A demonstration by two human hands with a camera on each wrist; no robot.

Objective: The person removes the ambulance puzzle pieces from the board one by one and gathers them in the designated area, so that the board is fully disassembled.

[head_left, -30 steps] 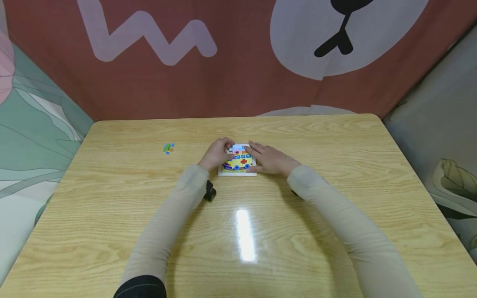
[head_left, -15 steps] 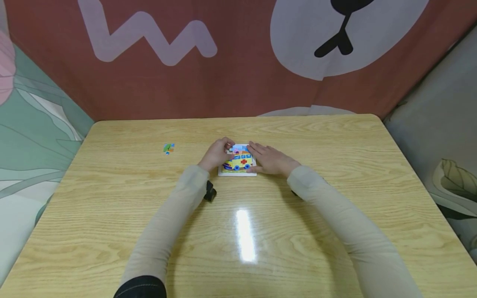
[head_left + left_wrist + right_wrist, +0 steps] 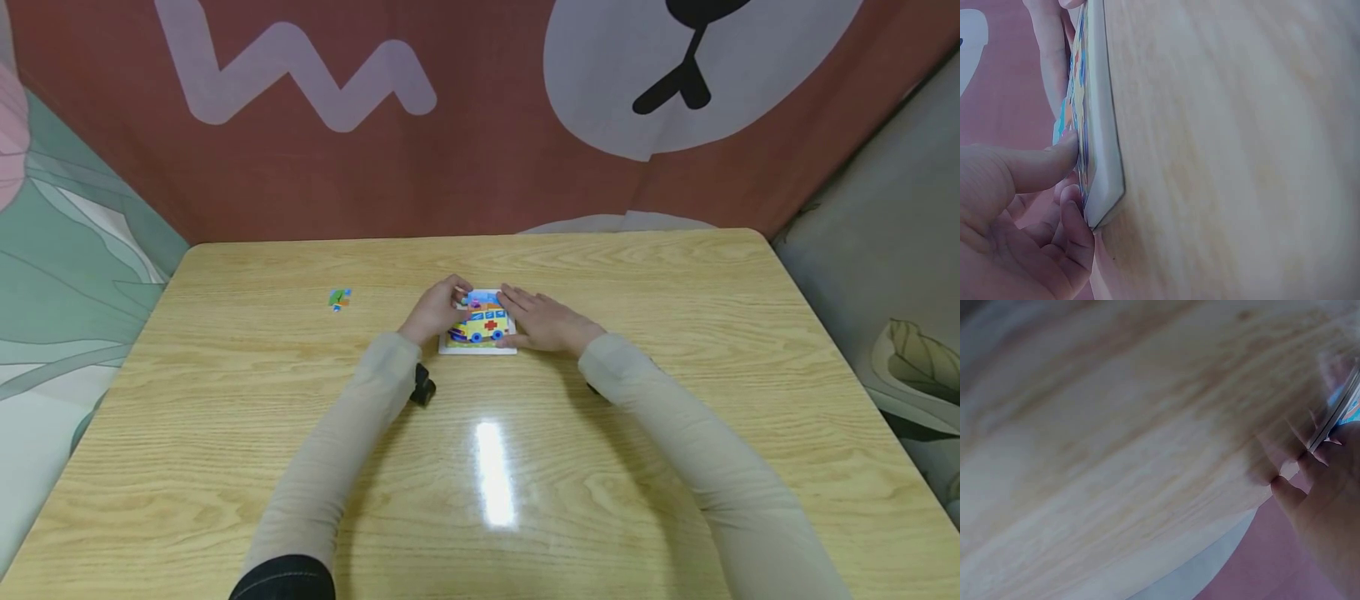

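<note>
A small jigsaw puzzle (image 3: pixel 486 322) in a white frame lies on the table, showing a yellow ambulance with a red cross. At its upper left, my left hand (image 3: pixel 437 308) has curled fingers and pinches a small blue-and-orange puzzle piece (image 3: pixel 1060 124), which stands up from the picture by the thumb tip. The left fingertips (image 3: pixel 1079 215) lie near the frame's corner. My right hand (image 3: pixel 551 321) rests along the puzzle's right side with fingers extended, thumb at the lower right. That hand covers part of the right edge.
Several loose puzzle pieces (image 3: pixel 339 299), green, blue and orange, lie in a small cluster left of the puzzle. The wooden table (image 3: pixel 480 400) meets a red-brown patterned wall covering (image 3: pixel 480 183) at the back.
The left hand's fingers and the piece at the puzzle's upper left have shifted slightly. The right hand's index finger has drawn back a little from the picture, then stayed in place.
</note>
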